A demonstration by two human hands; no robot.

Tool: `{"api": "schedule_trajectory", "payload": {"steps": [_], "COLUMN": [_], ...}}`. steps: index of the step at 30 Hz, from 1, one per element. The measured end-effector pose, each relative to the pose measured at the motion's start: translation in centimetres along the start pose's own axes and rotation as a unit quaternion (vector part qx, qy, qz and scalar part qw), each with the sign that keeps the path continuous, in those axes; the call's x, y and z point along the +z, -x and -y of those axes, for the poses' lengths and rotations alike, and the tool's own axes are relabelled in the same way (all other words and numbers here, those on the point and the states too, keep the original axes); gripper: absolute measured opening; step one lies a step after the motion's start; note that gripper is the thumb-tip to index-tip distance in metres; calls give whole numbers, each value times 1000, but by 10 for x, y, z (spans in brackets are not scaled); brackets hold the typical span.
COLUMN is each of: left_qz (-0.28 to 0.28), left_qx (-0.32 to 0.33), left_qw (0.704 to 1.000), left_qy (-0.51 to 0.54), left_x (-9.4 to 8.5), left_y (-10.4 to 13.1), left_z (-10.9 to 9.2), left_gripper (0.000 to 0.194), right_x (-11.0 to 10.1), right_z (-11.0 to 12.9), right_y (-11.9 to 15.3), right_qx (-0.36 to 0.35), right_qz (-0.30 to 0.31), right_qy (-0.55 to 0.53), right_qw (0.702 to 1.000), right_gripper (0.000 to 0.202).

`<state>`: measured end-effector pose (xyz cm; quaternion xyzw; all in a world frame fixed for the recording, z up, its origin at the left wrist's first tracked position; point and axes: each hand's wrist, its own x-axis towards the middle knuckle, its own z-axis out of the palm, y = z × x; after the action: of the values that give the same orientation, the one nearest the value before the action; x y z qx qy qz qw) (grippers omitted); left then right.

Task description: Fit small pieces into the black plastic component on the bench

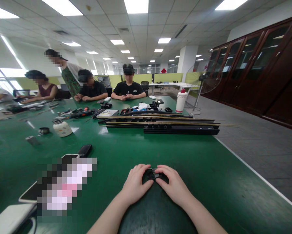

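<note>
A small dark part (153,174) with a greyish piece on it lies between my two hands, low in the middle of the view, at the green table top (116,149). My left hand (137,182) grips its left side between thumb and fingers. On its right side, my right hand (171,183) closes thumb and fingers round the edge. The part is too small to make out in detail.
Black rails with thin brass-coloured rods (182,130) lie across the table ahead. A phone-like device (30,191), a white box (11,218), a patterned jar (62,128) and tools (81,113) are leftward. A white bottle (181,102) stands behind. Several people sit or stand beyond.
</note>
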<state>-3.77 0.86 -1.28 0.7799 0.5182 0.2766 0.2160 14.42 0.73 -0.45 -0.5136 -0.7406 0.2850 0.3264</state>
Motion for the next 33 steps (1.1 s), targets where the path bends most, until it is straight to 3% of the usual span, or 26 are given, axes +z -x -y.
{"api": "schedule_trajectory", "payload": {"steps": [12, 27, 33], "left_qz": [16, 24, 23], "left_qx": [-5, -23, -24], "left_qw": [1000, 999, 999], "left_qy": [-18, -14, -11], "left_x": [-2, -4, -4], "left_y": [0, 1, 1], "left_z": [-1, -6, -4], "left_gripper": [39, 38, 39], "right_x": [-1, -6, -5], "right_z": [0, -5, -12], "right_y": [1, -6, -9], "right_qx": [3, 72, 90], "right_qz": [5, -29, -51], "right_qy": [-12, -179, -278], "right_qw": [1000, 981, 955], "right_gripper": [21, 24, 24]}}
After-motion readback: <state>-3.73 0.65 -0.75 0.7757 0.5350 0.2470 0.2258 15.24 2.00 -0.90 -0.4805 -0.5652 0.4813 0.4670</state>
